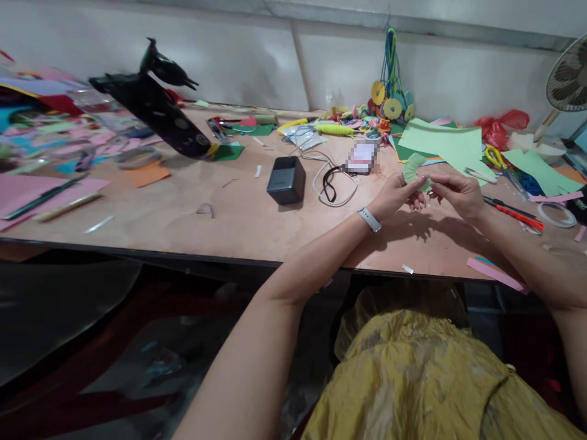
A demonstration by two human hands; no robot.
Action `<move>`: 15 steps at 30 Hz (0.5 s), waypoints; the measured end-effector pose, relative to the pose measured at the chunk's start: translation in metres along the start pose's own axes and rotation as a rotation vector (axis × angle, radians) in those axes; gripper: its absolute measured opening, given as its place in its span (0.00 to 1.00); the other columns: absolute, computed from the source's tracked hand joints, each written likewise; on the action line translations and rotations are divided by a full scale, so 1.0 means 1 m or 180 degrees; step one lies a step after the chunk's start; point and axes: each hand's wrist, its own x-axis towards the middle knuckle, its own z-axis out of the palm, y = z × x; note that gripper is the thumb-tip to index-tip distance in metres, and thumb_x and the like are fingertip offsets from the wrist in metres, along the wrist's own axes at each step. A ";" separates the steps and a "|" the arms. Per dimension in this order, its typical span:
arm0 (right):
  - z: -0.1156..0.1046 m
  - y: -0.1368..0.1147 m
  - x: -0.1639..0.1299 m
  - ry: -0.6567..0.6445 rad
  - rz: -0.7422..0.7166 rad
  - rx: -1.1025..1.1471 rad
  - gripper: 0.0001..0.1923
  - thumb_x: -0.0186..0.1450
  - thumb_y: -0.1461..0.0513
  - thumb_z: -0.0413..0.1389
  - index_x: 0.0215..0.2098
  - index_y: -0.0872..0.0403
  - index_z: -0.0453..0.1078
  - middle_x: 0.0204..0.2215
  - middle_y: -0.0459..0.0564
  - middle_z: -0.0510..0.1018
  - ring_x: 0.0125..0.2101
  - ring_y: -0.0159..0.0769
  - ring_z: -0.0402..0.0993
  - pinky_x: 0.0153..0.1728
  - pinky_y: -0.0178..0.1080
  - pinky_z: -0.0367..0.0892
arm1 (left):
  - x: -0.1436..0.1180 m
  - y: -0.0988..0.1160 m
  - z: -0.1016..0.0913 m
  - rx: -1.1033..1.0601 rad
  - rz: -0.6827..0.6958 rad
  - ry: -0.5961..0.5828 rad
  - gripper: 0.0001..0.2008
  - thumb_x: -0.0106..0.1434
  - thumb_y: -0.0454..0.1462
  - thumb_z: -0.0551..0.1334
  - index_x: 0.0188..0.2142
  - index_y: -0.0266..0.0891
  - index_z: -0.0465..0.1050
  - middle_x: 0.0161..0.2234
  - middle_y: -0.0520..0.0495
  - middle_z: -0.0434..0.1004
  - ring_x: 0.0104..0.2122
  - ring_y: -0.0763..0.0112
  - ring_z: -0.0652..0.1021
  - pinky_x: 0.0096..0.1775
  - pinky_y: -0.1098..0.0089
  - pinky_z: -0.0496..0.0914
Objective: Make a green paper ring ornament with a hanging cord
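At centre right, your left hand (397, 194) and right hand (456, 190) pinch a half-pleated green fan (414, 169); more green sheets (443, 143) lie unfolded behind.

Paper-craft workshop; coloured paper sheets (447, 143), scissors (494, 156), cluttered worktable (220, 214)

Clutter we see across the worktable (183, 214)

Centre: dark box (286, 179); upper right: green paper sheets (447, 145), fan (568, 76); right edge: red-handled tool (518, 215).
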 end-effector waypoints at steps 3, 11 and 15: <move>0.000 -0.002 0.000 -0.0031 0.0203 0.0057 0.29 0.56 0.39 0.70 0.43 0.51 0.85 0.29 0.47 0.82 0.26 0.35 0.77 0.30 0.42 0.78 | 0.001 -0.002 -0.002 -0.0011 0.0020 -0.0018 0.28 0.63 0.59 0.67 0.34 0.33 0.76 0.22 0.50 0.80 0.19 0.79 0.78 0.25 0.78 0.72; -0.007 0.000 0.004 -0.0229 0.0414 0.0156 0.34 0.56 0.32 0.66 0.42 0.51 0.83 0.27 0.49 0.83 0.29 0.37 0.80 0.30 0.39 0.75 | 0.004 -0.002 -0.005 0.0079 0.0021 0.0110 0.27 0.64 0.59 0.67 0.36 0.35 0.74 0.22 0.51 0.80 0.19 0.78 0.79 0.25 0.77 0.73; -0.022 0.018 0.012 0.0064 0.0331 -0.0350 0.33 0.62 0.33 0.62 0.44 0.51 0.82 0.29 0.49 0.83 0.30 0.38 0.80 0.34 0.40 0.75 | 0.009 -0.002 -0.012 -0.0099 0.0044 0.0616 0.24 0.63 0.55 0.71 0.36 0.36 0.74 0.21 0.54 0.78 0.20 0.79 0.78 0.25 0.78 0.72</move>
